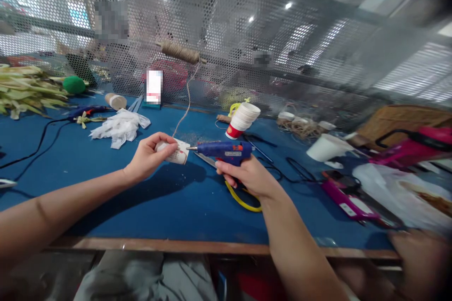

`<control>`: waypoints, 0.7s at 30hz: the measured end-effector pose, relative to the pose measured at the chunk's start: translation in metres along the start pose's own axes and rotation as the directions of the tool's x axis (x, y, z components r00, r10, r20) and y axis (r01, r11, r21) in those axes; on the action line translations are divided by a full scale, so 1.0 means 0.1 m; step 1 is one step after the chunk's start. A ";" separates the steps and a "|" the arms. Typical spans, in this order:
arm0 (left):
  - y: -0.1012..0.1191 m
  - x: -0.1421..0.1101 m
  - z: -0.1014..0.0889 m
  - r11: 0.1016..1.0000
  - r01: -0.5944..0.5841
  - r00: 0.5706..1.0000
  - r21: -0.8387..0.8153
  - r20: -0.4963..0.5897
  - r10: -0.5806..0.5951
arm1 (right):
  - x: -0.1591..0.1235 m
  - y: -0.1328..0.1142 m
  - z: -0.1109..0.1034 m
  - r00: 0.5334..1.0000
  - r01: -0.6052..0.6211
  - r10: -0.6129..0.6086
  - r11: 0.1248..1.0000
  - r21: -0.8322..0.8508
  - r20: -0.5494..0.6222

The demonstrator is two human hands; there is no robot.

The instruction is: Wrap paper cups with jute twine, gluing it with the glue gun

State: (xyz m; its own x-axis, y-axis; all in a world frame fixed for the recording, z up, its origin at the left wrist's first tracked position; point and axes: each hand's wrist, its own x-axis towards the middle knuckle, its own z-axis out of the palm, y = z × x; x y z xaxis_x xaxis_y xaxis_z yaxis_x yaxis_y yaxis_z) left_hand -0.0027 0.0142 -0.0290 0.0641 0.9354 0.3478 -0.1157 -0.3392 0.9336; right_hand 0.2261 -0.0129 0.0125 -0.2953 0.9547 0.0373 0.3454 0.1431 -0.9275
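Some of the paper cup (pixel 181 154) hides from me under the pinching left hand (pixel 150 154); the right hand (pixel 253 175), forearm slanting inward, grips a glue gun (pixel 222 149) level.

The glue gun (pixel 221 150) in the right hand (pixel 252 174) is blue with orange. Left of that grip, the paper cup (pixel 181 154) is white; below, the scissors handle (pixel 243 203) yellow

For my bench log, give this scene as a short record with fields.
Left hand: holds a white cup
Right hand: holds a blue glue gun, nozzle pointing at the cup
Nozzle contact: cannot tell
Twine: runs from the spool down to the left hand
Beyond glue gun: stacked paper cups
Under right hand: yellow-handled scissors
Surface: blue tabletop
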 end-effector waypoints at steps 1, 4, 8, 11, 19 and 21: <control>0.00 0.00 0.00 1.000 0.003 1.000 0.000 -0.003 -0.003 | 0.00 0.00 0.00 1.000 -0.005 0.005 1.000 0.002 0.002; 0.00 0.00 0.01 1.000 0.013 1.000 -0.009 -0.009 -0.013 | 0.01 0.01 0.00 1.000 -0.019 0.019 1.000 -0.002 -0.003; 0.01 -0.01 0.02 1.000 0.006 1.000 -0.024 -0.009 -0.006 | 0.02 0.03 -0.02 1.000 -0.027 0.027 1.000 0.011 -0.008; 0.03 -0.01 0.02 1.000 -0.015 1.000 -0.014 -0.005 0.015 | 0.02 0.04 -0.02 0.999 -0.033 0.033 0.999 0.040 0.021; 0.05 -0.04 0.01 0.992 -0.098 0.995 0.076 0.005 0.098 | 0.04 0.06 -0.03 0.999 -0.041 0.040 0.994 0.102 0.010; 0.06 -0.04 0.02 0.989 -0.113 0.994 0.093 0.011 0.113 | 0.04 0.06 -0.04 0.999 -0.050 0.049 0.993 0.108 0.011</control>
State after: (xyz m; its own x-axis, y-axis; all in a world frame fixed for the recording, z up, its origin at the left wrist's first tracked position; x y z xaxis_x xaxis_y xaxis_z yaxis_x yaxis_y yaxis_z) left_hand -0.0021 0.0081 -0.0250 0.0614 0.8901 0.4516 -0.0291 -0.4507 0.8922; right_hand 0.2306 -0.0069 0.0090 -0.2878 0.9576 -0.0121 0.2613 0.0664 -0.9630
